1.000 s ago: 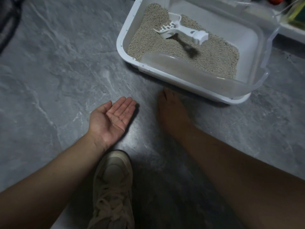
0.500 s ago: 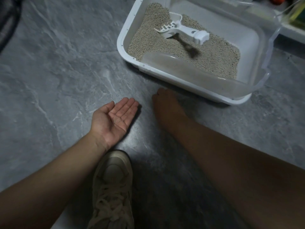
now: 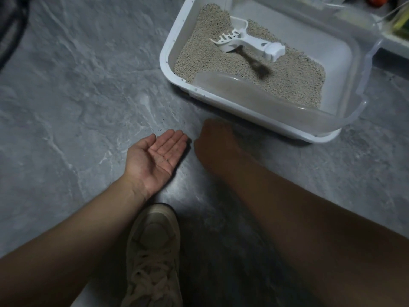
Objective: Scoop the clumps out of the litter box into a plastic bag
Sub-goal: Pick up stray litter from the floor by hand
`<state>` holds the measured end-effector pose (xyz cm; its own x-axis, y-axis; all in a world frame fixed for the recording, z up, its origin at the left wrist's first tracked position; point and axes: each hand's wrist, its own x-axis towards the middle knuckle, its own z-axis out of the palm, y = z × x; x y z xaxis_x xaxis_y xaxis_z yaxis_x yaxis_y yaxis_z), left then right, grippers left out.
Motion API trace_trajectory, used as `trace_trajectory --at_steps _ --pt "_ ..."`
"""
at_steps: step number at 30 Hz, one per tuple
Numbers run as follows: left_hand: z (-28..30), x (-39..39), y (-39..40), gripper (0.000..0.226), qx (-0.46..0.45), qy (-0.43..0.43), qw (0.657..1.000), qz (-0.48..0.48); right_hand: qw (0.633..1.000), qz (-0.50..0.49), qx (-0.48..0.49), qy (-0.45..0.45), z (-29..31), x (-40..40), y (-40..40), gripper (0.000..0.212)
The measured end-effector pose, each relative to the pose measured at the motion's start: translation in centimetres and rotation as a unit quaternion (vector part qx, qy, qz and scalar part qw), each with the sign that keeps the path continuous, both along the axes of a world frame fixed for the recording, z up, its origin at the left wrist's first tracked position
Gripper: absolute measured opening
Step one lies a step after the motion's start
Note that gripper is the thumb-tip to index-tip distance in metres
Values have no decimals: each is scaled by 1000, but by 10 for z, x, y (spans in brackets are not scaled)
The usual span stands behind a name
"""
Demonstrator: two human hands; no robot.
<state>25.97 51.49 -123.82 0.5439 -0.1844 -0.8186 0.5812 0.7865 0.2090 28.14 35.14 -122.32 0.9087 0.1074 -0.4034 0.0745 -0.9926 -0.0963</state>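
A white litter box (image 3: 170, 38) with a clear raised rim stands on the floor at the upper right, holding beige litter (image 3: 294, 83). On the litter lies a white slotted scoop (image 3: 247, 42), with no hand on it. My left hand (image 3: 157, 156) rests palm up and open on the floor in front of the box. Just to its right, my right hand (image 3: 214, 142) is palm down on the floor in shadow, its fingers bent toward the left hand, and nothing shows in it. Small dark specks lie on the floor around both hands.
The floor is grey marbled tile (image 3: 77, 96). A beige laced shoe (image 3: 155, 251) stands below the hands at the bottom centre. A dark curved object (image 3: 11, 29) sits at the top left edge, and a white shelf edge with coloured items (image 3: 396, 38) is behind the box.
My right hand has slid left along the floor, from below the box front toward the open left hand. The left hand, box and scoop have stayed put.
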Motion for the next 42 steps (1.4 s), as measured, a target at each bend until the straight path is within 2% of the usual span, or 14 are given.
trace_trajectory --at_steps 3,7,11,15,18,20,22,25,27,29,31,42 --pt "-2 1 2 44 -7 -4 1000 6 1000 -7 -7 18 0 3 4 48" --pt "-3 2 3 44 -7 -1 1000 5 999 13 5 34 -2 -1 4 37" --pt "-4 1 4 44 -6 -4 1000 3 999 -1 22 38 2 -2 7 38" --pt "-5 1 2 44 8 -2 1000 -4 993 -49 105 30 9 -5 9 32" --pt "-8 1 2 44 3 -6 1000 -11 985 6 171 -11 24 -20 36 30" --pt "-8 0 0 43 -20 -8 999 -23 974 3 225 -12 31 -30 57 29" --pt "-5 -1 -2 45 -24 -18 999 -45 973 -5 229 -19 35 -34 66 31" --pt "-1 2 -5 45 -29 -17 999 -32 952 -115 281 -47 41 -36 40 19" --pt "0 3 -3 43 -29 -10 999 -6 954 -195 215 -69 39 -33 8 20" --pt "-1 4 -1 43 -26 -3 1000 6 966 -239 101 -19 32 -29 -21 35" --pt "-2 3 0 43 -20 2 1000 7 966 -251 44 44 25 -27 -31 44" --pt "-4 5 4 44 -14 -3 1000 9 983 -160 64 59 1 -10 2 40"
